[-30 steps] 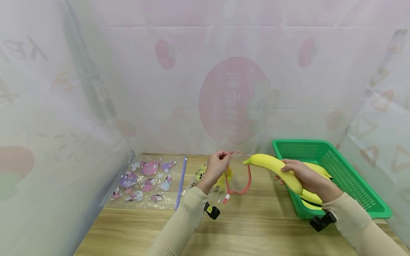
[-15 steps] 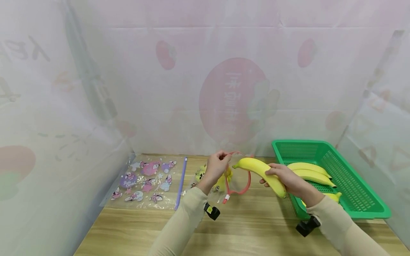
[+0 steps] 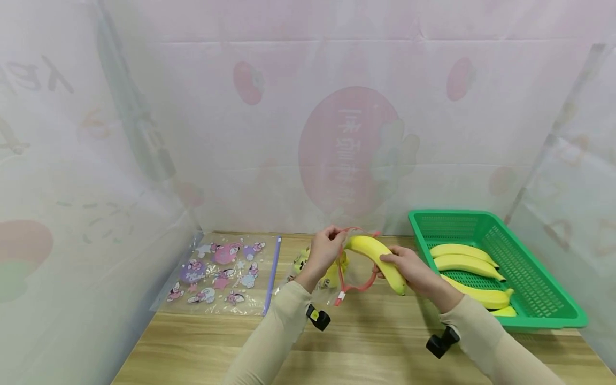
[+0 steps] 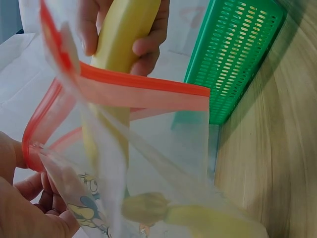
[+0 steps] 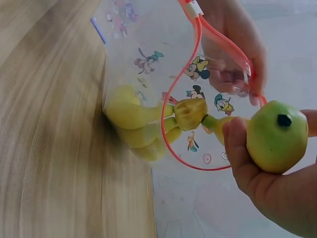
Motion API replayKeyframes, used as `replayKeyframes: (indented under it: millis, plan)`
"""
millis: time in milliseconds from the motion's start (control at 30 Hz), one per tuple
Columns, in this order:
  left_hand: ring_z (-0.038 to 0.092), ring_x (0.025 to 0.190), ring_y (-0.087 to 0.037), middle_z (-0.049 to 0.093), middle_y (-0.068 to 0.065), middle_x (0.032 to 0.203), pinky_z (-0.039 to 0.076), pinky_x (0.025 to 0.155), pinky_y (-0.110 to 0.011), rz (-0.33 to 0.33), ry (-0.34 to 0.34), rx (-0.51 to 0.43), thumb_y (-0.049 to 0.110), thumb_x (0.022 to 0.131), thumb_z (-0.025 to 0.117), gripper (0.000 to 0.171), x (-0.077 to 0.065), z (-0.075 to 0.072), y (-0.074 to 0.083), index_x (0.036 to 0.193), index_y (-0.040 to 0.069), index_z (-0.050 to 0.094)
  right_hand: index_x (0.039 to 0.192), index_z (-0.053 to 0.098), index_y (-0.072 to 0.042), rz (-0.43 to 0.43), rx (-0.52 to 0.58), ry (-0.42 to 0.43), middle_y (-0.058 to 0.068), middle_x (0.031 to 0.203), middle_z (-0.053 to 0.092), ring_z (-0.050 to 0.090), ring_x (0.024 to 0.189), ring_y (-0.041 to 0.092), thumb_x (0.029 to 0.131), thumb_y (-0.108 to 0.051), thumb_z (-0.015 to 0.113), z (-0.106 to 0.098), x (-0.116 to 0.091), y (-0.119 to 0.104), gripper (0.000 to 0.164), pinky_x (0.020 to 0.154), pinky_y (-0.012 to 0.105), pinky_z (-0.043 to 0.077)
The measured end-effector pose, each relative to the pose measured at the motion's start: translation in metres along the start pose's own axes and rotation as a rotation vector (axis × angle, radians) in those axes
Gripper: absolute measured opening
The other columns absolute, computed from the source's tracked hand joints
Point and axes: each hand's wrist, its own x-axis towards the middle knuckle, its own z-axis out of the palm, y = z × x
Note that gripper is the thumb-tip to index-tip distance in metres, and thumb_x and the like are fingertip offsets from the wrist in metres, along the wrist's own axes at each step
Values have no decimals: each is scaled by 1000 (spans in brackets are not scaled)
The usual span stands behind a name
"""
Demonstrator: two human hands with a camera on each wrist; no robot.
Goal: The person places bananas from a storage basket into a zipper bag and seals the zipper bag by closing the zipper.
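A clear zip bag [image 4: 163, 139] with a red zip [image 4: 143, 83] and cartoon prints stands with its mouth wide apart. My left hand [image 3: 323, 255] pinches the bag's rim at the far side. With fingers and thumb around it, my right hand [image 3: 409, 270] grips a banana [image 3: 377, 255]. In the left wrist view the banana's front part is inside the bag, seen through the plastic. Its blunt end points at the right wrist camera. A bunch of bananas [image 5: 136, 119] lies at the bottom of the bag, stems toward the mouth.
To the right stands a green basket [image 3: 541, 267] with several bananas [image 3: 467, 266] in it. On the left a flat clear bag [image 3: 221, 275] with a purple zip lies on the wooden table [image 3: 356, 342]. Printed sheets [image 3: 269, 123] enclose the back and sides.
My right hand has carried the banana leftward from beside the basket into the red-zip bag's mouth. The left hand has stayed in place on the rim.
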Motion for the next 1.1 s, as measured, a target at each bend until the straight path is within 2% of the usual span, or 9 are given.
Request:
replayKeyframes:
  millis: [167, 367, 633, 867, 1100]
  plan:
    - [44, 60, -13, 52, -3, 74, 37, 50, -23, 3, 0, 5, 20, 95, 57, 22, -1, -1, 1, 94, -1, 65, 136, 24, 11, 19, -42, 61, 23, 104, 61, 65, 90, 27, 100, -17, 46, 10, 6, 2, 51, 64, 30, 51]
    - [47, 61, -14, 53, -3, 76, 38, 52, -24, 1, -5, 5, 20, 95, 57, 20, -2, -1, 4, 93, 1, 65, 133, 23, 9, -17, -80, 60, 28, 107, 56, 63, 82, 20, 100, -15, 48, 22, 12, 3, 48, 66, 32, 52]
    - [46, 62, -14, 53, -2, 75, 38, 53, -23, -5, 1, 7, 21, 94, 58, 17, 0, 0, 2, 87, 7, 64, 132, 24, 7, -28, -161, 56, 29, 109, 51, 60, 87, 30, 100, -14, 47, 33, 19, 4, 44, 63, 34, 51]
    - [43, 61, -14, 52, -3, 74, 35, 51, -24, 15, -15, 3, 20, 95, 58, 17, 0, 1, 1, 85, 7, 63, 131, 29, 7, -4, -159, 51, 27, 103, 54, 59, 77, 23, 100, -12, 47, 35, 27, 10, 41, 62, 38, 54]
    - [43, 62, -14, 52, -3, 76, 35, 51, -24, 20, -28, 6, 21, 95, 58, 17, 1, 1, 1, 87, 7, 63, 133, 30, 9, 55, -120, 37, 28, 103, 55, 60, 85, 36, 99, -11, 46, 33, 42, 18, 42, 63, 40, 54]
